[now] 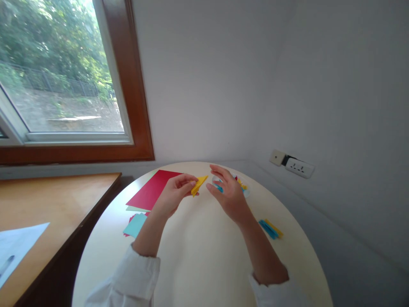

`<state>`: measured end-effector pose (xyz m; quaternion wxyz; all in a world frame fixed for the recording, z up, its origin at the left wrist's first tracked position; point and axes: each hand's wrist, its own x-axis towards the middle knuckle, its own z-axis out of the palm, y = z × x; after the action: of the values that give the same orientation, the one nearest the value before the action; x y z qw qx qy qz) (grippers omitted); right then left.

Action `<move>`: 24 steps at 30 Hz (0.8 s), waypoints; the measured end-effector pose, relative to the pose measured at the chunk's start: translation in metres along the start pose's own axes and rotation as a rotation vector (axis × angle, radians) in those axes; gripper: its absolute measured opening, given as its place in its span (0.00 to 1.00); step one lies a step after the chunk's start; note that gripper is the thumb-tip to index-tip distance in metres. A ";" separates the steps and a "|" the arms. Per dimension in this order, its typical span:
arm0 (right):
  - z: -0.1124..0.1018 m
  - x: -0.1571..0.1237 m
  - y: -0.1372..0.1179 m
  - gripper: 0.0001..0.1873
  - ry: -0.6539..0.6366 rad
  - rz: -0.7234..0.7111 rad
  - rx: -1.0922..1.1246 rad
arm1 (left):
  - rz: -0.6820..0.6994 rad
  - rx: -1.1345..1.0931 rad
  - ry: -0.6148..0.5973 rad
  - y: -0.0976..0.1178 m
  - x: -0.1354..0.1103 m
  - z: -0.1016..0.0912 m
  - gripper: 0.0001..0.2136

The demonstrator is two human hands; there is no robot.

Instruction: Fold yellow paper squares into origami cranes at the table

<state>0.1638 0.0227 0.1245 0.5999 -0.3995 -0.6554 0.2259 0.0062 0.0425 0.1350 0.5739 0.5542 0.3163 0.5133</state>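
My left hand (177, 190) pinches a small piece of folded yellow paper (199, 185) above the far half of the round table (204, 264). The paper comes to a point on its right side, toward my other hand. To the right of it, my right hand (228, 192) is raised with its fingers apart and nothing between them. Partly hidden behind that hand is a clear dish (246, 192) with small blue, yellow and red pieces.
A red sheet (153, 189) lies on a pale green one at the back left. Nearer are light blue paper squares (135, 225) over red ones. Blue strips (269, 229) and yellow strips (275, 229) lie at right. A wooden desk (79, 192) stands left, below a window.
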 end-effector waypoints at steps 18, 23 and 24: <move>-0.005 -0.069 0.080 0.10 -0.167 0.336 0.102 | -0.273 0.111 -0.181 -0.088 -0.024 -0.010 0.17; 0.003 -0.080 0.090 0.09 -0.139 0.403 0.081 | -0.246 0.154 -0.154 -0.105 -0.030 -0.018 0.14; 0.004 -0.082 0.091 0.08 -0.139 0.410 0.074 | -0.249 0.159 -0.154 -0.108 -0.032 -0.019 0.13</move>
<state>0.1801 0.0105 0.0036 0.5091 -0.4857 -0.5913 0.3940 0.0058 0.0339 0.0210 0.6098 0.5921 0.3773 0.3677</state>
